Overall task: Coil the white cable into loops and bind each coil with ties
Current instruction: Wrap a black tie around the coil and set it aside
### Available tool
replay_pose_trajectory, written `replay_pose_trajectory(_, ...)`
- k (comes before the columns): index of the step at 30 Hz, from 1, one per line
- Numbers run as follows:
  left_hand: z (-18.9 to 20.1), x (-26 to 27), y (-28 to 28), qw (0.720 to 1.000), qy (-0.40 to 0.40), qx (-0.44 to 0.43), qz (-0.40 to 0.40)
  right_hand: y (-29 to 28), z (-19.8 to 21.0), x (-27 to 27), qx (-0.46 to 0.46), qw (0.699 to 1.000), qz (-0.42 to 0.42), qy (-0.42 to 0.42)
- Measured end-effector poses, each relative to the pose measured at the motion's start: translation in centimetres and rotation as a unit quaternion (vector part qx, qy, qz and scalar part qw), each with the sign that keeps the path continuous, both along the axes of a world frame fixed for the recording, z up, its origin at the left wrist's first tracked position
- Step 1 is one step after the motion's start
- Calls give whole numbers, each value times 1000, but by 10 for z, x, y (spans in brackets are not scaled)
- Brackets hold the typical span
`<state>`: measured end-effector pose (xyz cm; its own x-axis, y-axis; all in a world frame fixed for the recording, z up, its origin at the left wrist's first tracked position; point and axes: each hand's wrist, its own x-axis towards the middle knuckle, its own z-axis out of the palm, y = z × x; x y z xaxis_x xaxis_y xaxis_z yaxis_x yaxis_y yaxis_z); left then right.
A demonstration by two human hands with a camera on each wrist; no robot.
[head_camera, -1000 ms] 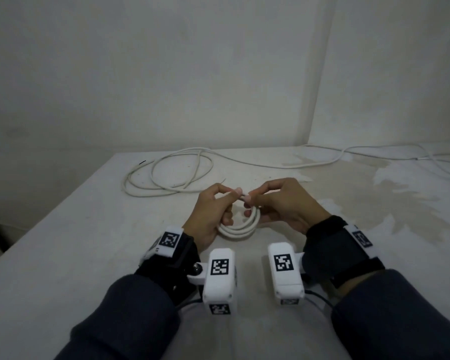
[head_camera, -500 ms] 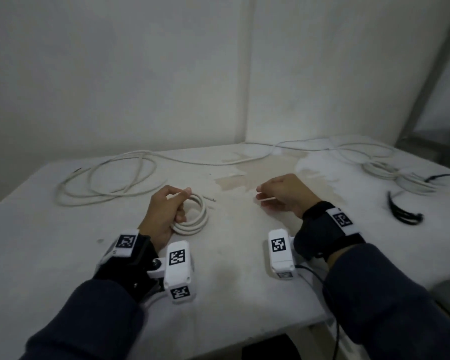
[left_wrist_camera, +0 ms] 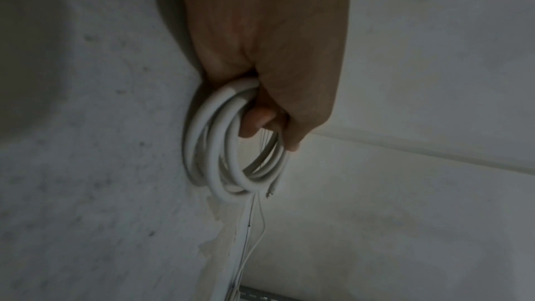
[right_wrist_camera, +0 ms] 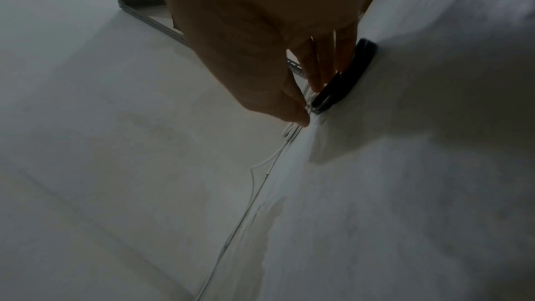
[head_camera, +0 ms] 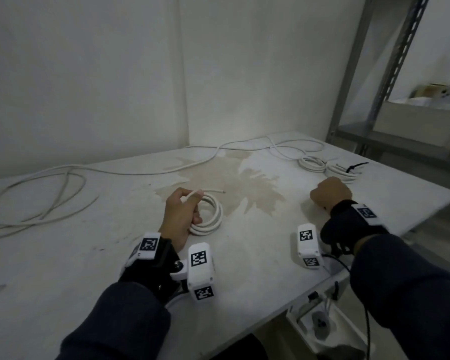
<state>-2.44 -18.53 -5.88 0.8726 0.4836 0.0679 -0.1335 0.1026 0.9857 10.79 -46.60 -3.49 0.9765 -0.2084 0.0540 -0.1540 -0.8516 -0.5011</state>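
A small coil of white cable point(head_camera: 215, 216) rests on the white table point(head_camera: 76, 255), its cut end pointing right. My left hand point(head_camera: 196, 195) grips that coil, thumb and forefinger pinching its top strand. The left wrist view shows the fingers point(left_wrist_camera: 254, 123) curled through the coil's loops point(left_wrist_camera: 214, 145). My right hand point(head_camera: 330, 193) is far to the right, apart from the coil. In the right wrist view its fingers point(right_wrist_camera: 341, 54) stretch straight down beside a bundle of black ties point(right_wrist_camera: 356, 65), holding nothing that I can see. The ties point(head_camera: 357, 166) lie at the table's far right.
Loose white cable point(head_camera: 63, 178) loops at the far left and runs along the back wall. Two bound coils point(head_camera: 312, 162) lie near the ties. A grey metal shelf point(head_camera: 374, 100) stands right of the table. The table's front right edge point(head_camera: 322, 276) is close to my right forearm.
My right hand let go of the coil and travelled right to the black ties. My left hand kept hold of the coil. The view swung to the right.
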Motion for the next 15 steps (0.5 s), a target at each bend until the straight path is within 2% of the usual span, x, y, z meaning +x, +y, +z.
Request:
replay_pose_trajectory(8,0,-4,2,1000,3,-12,-5,-4,-2,12,-4,1000,-5,-7)
replay_pose_trajectory(10,0,-3,2,1000,6,-17,-7,-5,-1,12,3,999,-23,-31)
replay_pose_trajectory(13,0,-2,2,1000,8,-21,-9,-5,3,8,73,991,-53,-95)
replay_pose_trajectory(15,-1,-1,2,1000,8,-19,-13,3,9,1,163,975,-51,-141)
